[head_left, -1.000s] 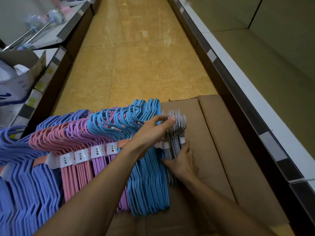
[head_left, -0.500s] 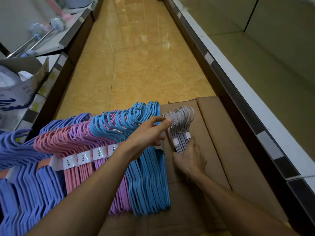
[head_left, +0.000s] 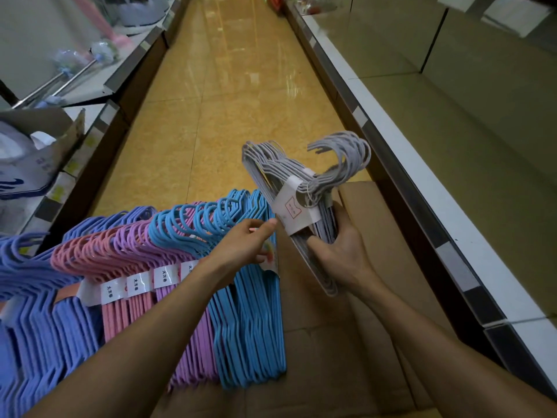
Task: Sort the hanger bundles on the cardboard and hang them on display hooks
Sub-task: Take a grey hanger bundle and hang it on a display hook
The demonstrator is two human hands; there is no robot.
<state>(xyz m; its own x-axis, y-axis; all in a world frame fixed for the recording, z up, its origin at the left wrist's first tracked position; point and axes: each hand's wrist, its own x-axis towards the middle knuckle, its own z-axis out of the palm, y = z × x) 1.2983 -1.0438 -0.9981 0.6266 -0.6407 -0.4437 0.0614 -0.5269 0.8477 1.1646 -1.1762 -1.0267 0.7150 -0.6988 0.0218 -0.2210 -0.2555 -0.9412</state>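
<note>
White paper bands [head_left: 134, 285] round the pink and purple hanger bundles carry small black characters, too small to make out. The grey bundle's band [head_left: 294, 208] bears faint red print, unreadable.

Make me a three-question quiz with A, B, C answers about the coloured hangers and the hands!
1. Where is the grey hanger bundle?
A. Flat on the cardboard
B. Lifted up in the right hand
C. On a shelf

2. What colour is the bundle on the cardboard nearest the grey one?
A. Light blue
B. Green
C. Yellow

3. What is the left hand doing?
A. Gripping the grey bundle
B. Holding a box
C. Resting on the light blue bundle with straight fingers

Answers:
1 B, the right hand grips it above the cardboard.
2 A, the light blue bundle lies at that end of the row.
3 C, its fingers curl round nothing.
</note>
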